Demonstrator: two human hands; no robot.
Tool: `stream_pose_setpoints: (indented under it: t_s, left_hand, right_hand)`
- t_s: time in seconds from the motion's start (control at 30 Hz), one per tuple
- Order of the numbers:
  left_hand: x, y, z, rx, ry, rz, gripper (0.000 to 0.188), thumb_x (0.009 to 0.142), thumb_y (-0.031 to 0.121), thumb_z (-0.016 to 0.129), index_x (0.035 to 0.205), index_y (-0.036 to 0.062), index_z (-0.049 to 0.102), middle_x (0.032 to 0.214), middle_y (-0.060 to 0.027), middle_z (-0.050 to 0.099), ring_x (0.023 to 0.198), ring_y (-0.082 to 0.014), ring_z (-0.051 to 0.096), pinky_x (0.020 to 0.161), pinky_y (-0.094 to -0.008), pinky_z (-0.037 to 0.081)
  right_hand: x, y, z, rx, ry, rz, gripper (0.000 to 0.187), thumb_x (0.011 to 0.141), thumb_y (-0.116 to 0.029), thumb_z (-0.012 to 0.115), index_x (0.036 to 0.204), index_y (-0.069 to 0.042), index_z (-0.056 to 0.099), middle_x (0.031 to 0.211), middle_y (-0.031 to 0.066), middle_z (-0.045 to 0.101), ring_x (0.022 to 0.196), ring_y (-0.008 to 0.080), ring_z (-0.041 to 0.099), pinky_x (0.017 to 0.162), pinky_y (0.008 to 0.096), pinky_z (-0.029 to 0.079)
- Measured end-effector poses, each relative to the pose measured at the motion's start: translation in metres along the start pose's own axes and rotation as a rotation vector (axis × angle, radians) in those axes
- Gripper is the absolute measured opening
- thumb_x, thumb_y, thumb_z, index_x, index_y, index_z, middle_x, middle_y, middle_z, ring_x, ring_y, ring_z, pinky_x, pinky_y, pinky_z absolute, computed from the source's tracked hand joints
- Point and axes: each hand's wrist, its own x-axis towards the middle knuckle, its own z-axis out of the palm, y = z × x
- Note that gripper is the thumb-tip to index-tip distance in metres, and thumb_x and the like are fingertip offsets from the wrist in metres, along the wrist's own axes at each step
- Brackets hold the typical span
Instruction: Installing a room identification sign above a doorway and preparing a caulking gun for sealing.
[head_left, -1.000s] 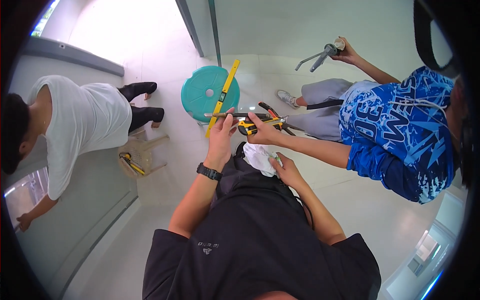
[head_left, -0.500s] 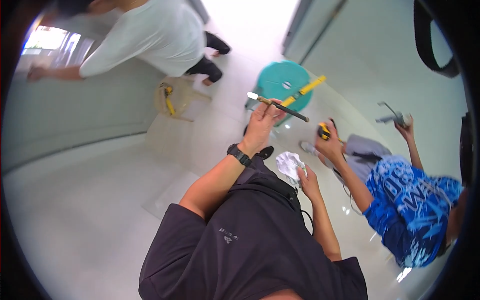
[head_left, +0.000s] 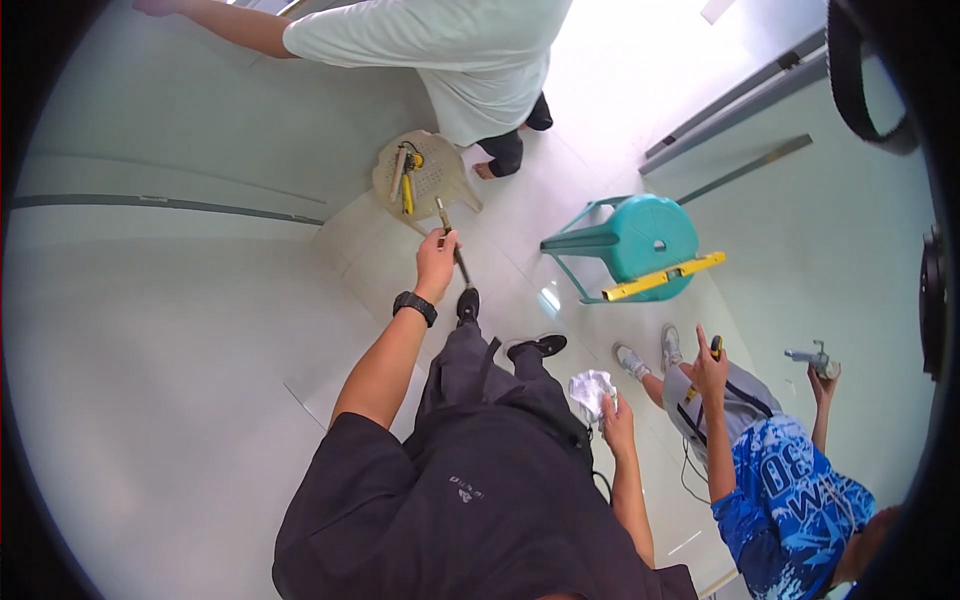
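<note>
My left hand [head_left: 437, 266], with a black watch on its wrist, is closed around a slim tool [head_left: 443, 213]. The tool has a brass-coloured upper part and a dark rod below. It slants in front of my body, just short of a beige stool [head_left: 452, 182]. Lower and to the right, my right hand [head_left: 619, 428] grips a crumpled white cloth [head_left: 591, 391], which bunches out above the fingers. On the beige stool lie a yellow-handled tool [head_left: 407, 195] and a yellow-and-black item [head_left: 415, 160].
A teal stool [head_left: 655, 230] bears a yellow spirit level [head_left: 665, 277]. To the right, a person in a blue patterned shirt [head_left: 800, 490] holds a yellow-and-black tape measure [head_left: 716, 347] and a grey metal fitting [head_left: 815, 360]. Ahead, someone in a white shirt [head_left: 470, 45] reaches left along a wall panel.
My left hand has swung left with the slim tool, from before the teal stool toward the beige one. The white cloth stays in my right hand. The view has shifted, and the blue-shirted person's hands have moved.
</note>
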Motion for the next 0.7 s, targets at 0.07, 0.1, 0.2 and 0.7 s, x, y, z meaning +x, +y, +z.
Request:
stream_pose_setpoints:
  t_s: [0.07, 0.1, 0.2, 0.7]
  left_hand:
    - [0.046, -0.02, -0.024, 0.23, 0.072, 0.051, 0.024, 0.098, 0.024, 0.06, 0.104, 0.0015, 0.065, 0.089, -0.0132, 0.072, 0.083, -0.028, 0.071, 0.075, -0.0406, 0.055]
    - [0.07, -0.029, -0.034, 0.441, 0.099, 0.096, 0.023, 0.095, 0.022, 0.063, 0.102, 0.001, 0.066, 0.088, -0.0153, 0.072, 0.084, -0.0314, 0.07, 0.076, -0.0427, 0.054]
    - [0.155, -0.081, -0.042, 0.701, 0.114, 0.154, 0.018, 0.088, 0.017, 0.068, 0.099, 0.0021, 0.068, 0.089, -0.0183, 0.072, 0.088, -0.0397, 0.068, 0.077, -0.048, 0.053]
    - [0.451, -0.266, 0.03, 1.179, 0.098, 0.296, 0.027, 0.087, 0.012, 0.07, 0.111, -0.0012, 0.069, 0.105, -0.0236, 0.069, 0.099, -0.0409, 0.065, 0.085, -0.0474, 0.053]
  right_hand:
    - [0.014, -0.003, 0.035, 0.011, -0.004, 0.021, 0.041, 0.102, -0.032, 0.054, 0.12, 0.004, 0.063, 0.089, 0.0166, 0.069, 0.082, 0.0223, 0.063, 0.077, 0.0364, 0.05]
    - [0.021, -0.006, 0.051, -0.038, -0.04, 0.044, 0.041, 0.102, -0.033, 0.053, 0.119, 0.003, 0.063, 0.088, 0.0178, 0.069, 0.081, 0.0238, 0.063, 0.076, 0.0367, 0.05]
    - [0.074, -0.014, 0.09, -0.07, -0.072, 0.038, 0.041, 0.102, -0.034, 0.053, 0.116, 0.003, 0.063, 0.089, 0.0229, 0.068, 0.081, 0.0312, 0.065, 0.077, 0.0392, 0.05]
    - [0.222, 0.096, 0.196, 0.145, -0.122, 0.367, 0.04, 0.102, -0.033, 0.054, 0.115, 0.004, 0.062, 0.095, 0.0213, 0.07, 0.087, 0.0263, 0.066, 0.079, 0.0371, 0.05]
